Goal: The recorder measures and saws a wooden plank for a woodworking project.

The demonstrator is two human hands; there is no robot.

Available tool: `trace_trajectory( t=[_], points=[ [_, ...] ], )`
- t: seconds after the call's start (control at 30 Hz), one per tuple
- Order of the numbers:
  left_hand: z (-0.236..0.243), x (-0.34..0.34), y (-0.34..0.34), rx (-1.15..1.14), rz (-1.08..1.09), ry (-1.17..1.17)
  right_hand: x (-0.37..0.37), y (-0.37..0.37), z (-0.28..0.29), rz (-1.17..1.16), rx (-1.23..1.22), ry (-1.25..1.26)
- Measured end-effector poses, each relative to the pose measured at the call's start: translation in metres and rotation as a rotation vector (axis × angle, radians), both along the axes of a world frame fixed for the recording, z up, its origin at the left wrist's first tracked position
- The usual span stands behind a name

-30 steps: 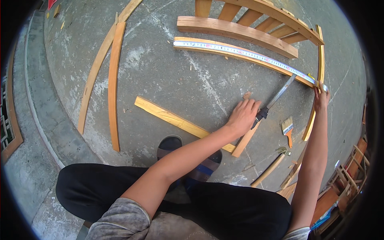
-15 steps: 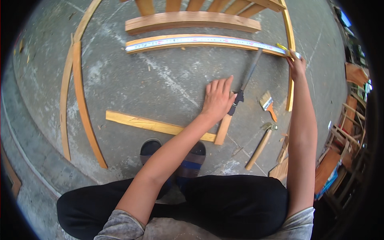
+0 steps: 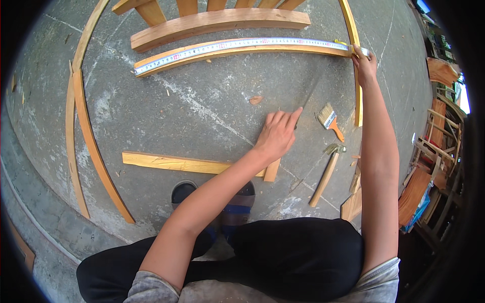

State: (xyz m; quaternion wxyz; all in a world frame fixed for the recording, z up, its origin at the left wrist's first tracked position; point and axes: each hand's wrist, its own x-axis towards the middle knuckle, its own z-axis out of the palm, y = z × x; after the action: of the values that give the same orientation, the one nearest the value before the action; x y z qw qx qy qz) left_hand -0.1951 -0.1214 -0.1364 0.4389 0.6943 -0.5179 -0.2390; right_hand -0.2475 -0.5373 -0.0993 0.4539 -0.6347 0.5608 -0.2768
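My right hand [image 3: 365, 61] grips a tape measure [image 3: 357, 51] at the right end of a wooden strip [image 3: 283, 49]. The pulled-out blade of the tape lies along the strip's top, reaching its left end. Nearer to me, my left hand [image 3: 277, 132] is closed around the middle of a long, thin-bladed tool, perhaps a saw. Its narrow metal blade [image 3: 311, 91] looks blurred and almost edge-on, pointing away toward the strip. Its wooden handle [image 3: 272, 170] shows below the hand, which hides the black binding. The handle's end is beside a yellowish board [image 3: 187, 164].
A paintbrush [image 3: 331, 121] and a hammer [image 3: 325, 177] lie on the concrete at right. Beyond the strip is a thicker beam [image 3: 222, 25] with slats. Long strips [image 3: 98, 141] lie at left, another [image 3: 359, 96] at right. A wood pile [image 3: 429, 156] stands far right.
The tool has turned more edge-on, and its tip has drawn back from the measured strip. My left fingers have curled in. A brown chip now shows beyond them. The whole view has shifted slightly.
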Motion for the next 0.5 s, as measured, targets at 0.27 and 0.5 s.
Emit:
trace_trajectory(
  t=[0.27, 0.5],
  points=[
    [0.019, 0.05, -0.031, -0.1, -0.124, -0.126, -0.011, 0.01, 0.01, 0.08, -0.001, 0.061],
    [0.02, 0.106, -0.097, -0.039, -0.092, -0.521, -0.016, 0.025, 0.015, 0.106, -0.123, 0.26]
  ],
)
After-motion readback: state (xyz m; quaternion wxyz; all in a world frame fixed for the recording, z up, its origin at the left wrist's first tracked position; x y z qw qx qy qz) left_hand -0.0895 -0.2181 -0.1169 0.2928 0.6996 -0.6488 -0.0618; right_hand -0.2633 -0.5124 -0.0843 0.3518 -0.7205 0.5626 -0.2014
